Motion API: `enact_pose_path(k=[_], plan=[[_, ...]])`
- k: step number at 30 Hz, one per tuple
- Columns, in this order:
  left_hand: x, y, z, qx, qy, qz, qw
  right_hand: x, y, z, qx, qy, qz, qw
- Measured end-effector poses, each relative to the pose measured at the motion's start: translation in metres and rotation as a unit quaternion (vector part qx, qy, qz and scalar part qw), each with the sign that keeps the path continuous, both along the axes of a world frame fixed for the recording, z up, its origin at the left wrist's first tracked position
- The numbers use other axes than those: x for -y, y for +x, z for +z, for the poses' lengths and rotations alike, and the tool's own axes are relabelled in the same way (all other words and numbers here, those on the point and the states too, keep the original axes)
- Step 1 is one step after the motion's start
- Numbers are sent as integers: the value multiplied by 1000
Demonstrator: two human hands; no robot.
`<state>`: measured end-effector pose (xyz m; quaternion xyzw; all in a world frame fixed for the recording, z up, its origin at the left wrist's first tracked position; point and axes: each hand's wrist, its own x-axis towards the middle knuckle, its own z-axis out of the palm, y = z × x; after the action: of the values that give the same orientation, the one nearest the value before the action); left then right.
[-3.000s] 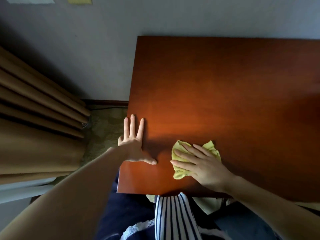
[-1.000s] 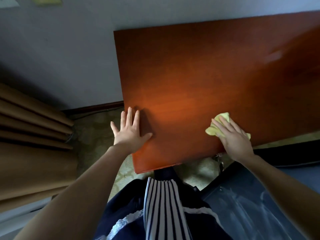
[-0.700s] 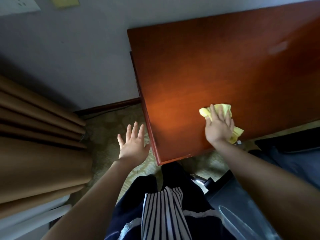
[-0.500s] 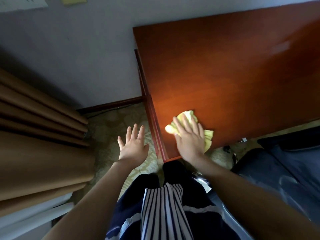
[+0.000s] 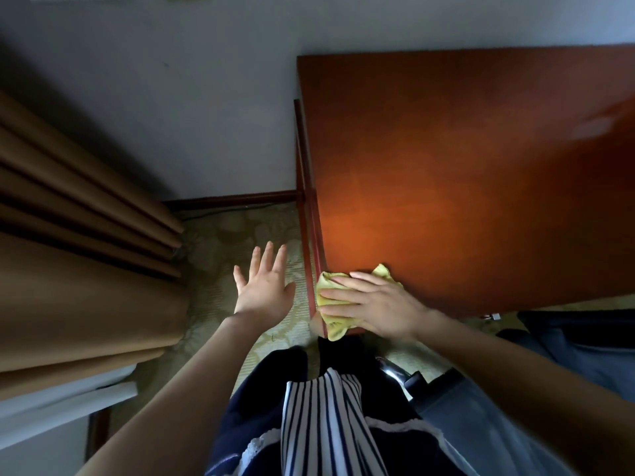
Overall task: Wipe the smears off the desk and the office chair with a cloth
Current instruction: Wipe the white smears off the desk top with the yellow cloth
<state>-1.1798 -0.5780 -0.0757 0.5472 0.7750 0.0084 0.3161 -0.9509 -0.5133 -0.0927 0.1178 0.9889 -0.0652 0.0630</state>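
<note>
Your right hand [image 5: 374, 307] lies flat on the yellow cloth [image 5: 329, 286], fingers [image 5: 338, 297] straight and pressing rather than curled round it, so nothing is pinched. The cloth sits under that palm at the near left corner of the desk [image 5: 464, 183]. Its edge pokes out just past your fingertips, and one fold droops off the desk below your thumb side. Your left hand [image 5: 266, 290] hangs spread and relaxed just beyond those fingertips, over the carpet [image 5: 220, 242], touching nothing. By my reading you are finishing a stroke at the desk corner. To do it well, keep the palm's weight over the middle of the cloth and draw back before more of it slides off the edge. Gather the drooping fold under your hand so the whole pad stays on the wood. A pale patch [image 5: 592, 127] lies well away beyond your wrist side; I cannot tell whether it is a smear or glare, so it is worth a pass. The office chair [image 5: 567, 345] waits behind your forearm. The cloth is bunched, its long axis running from the drooping fold to the pointed tip beyond your knuckles. That sets it across your fingers, with the tip pointing into the desk.
</note>
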Motion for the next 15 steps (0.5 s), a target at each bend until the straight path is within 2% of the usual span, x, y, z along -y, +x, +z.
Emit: enact_pose_path(k=[4,6,8,11,15], plan=[[-4,2,2,4,-5,33,999,-50,-23,-2,26,-43,-3,999],[-5,5,5,5,-5,52,999,-62,-39,-1,40,-124,-12,991],[-5,8,8,6,-10,69,998,-84,-51,0,37,-165,18,985],[-5,15,12,2,-20,83,996,-144,-63,11,45,-72,12,996],[-13,28,16,-3,-22,81,996,-164,-74,14,65,-60,-95,992]])
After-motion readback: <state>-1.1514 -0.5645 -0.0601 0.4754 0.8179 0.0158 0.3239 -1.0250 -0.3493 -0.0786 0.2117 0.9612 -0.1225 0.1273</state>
